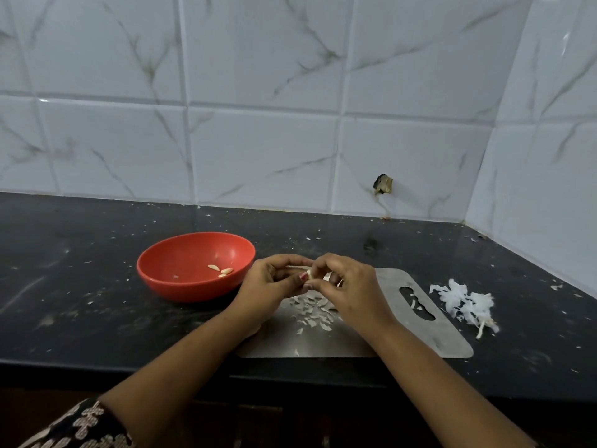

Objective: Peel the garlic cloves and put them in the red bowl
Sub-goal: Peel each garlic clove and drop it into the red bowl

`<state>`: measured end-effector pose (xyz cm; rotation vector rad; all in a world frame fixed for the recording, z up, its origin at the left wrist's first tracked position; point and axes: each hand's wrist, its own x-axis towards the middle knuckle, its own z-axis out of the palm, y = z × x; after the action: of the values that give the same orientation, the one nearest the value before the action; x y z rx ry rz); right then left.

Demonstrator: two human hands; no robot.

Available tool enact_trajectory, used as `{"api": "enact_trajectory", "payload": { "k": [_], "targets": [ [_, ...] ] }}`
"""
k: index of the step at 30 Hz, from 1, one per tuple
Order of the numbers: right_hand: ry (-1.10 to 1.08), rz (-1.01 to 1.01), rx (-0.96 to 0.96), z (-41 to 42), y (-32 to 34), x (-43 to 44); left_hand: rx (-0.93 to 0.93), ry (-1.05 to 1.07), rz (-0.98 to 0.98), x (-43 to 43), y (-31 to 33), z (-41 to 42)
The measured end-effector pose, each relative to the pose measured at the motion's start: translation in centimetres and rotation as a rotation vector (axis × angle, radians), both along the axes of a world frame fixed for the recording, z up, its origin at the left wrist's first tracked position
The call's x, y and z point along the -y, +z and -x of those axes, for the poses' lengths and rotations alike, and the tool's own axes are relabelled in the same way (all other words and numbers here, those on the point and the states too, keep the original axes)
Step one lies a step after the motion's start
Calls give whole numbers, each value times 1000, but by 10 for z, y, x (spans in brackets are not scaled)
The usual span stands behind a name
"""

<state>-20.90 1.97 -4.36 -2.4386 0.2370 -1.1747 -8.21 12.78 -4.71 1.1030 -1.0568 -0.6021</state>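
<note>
Right now both hands are close together above the flat shiny steel cutting board [420,331], and they pinch one small pale garlic clove [310,275] between them. The left hand [274,282] has its fingers curled in, with the thumb on the clove. The right hand [349,286] is curled too, and its fingertips pick at the clove from the other side. The clove is mostly hidden, so I cannot tell which way its long side points or how much skin is on it. The round red plastic bowl [181,291] sits on the black stone counter [97,318] to the left of the hands, just beside the left hand, with three peeled cloves [221,270] lying in its bottom. So the left hand is the nearer one, and I think a short move to the left would take the clove over the rim once it is bare. Little bits of skin [313,312] lie on the board under the hands, and a heap of white papery skins [465,302] lies well off to the right.
</note>
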Motion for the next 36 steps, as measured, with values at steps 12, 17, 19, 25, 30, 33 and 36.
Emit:
{"api": "enact_trajectory", "payload": {
  "k": [12, 17, 19, 25, 30, 33, 36],
  "targets": [
    [106, -107, -27, -2, 2, 0, -111, -9, -10, 0, 2, 0],
    [71, -99, -18, -2, 0, 3, -93, -54, -23, -1, 2, -1],
    [45, -82, 2, -2, -1, 4, -87, -62, -18, -2, 2, -1],
    [-83, -23, -57, 1, 1, 1, -114, -35, -17, 0, 0, -4],
    [-183, 101, -135, -1, -2, 0, -66, -28, -18, 1, 0, -4],
    [-175, 81, -159, 0, -1, 0, -43, -9, -5, 2, 0, -5],
    [-178, 144, -204, 0, -2, -1, -37, 16, 2, 2, 0, -4]
  ]
}}
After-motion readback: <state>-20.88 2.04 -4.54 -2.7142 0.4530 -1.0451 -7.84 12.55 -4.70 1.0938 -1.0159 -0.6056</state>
